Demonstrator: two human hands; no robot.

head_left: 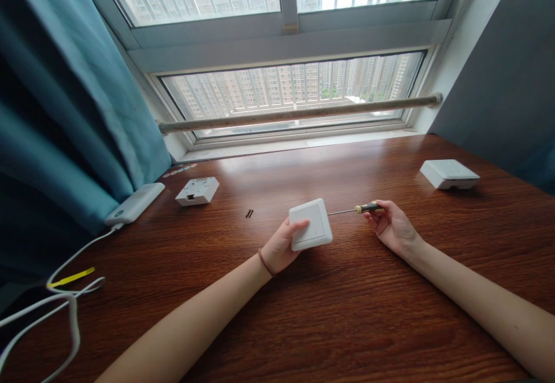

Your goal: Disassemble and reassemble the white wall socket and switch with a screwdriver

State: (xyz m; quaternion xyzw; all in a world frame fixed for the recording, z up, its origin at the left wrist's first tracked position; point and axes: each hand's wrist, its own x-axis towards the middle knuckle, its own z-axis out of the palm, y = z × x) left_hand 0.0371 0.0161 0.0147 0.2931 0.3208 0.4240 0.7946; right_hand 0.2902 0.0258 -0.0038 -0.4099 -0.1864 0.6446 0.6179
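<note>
My left hand (284,246) grips a white wall switch (315,230) by its left side, thumb across the front plate, which faces me. The fingers behind the switch are hidden. In my right hand (392,228) is a screwdriver (367,207) with a black and yellow handle, pinched by the fingers. Its thin shaft points left and meets the right edge of the switch; whether the tip touches or passes behind cannot be made out. Two small dark screws (249,214) lie on the table to the left of the switch.
On the brown wooden table (269,313), a white mounting box (198,191) sits at left and another white switch box (450,173) at far right. A white power bank (135,204) with a cable (76,325) lies by the blue curtain (99,82). Behind is a window with a rail (299,115).
</note>
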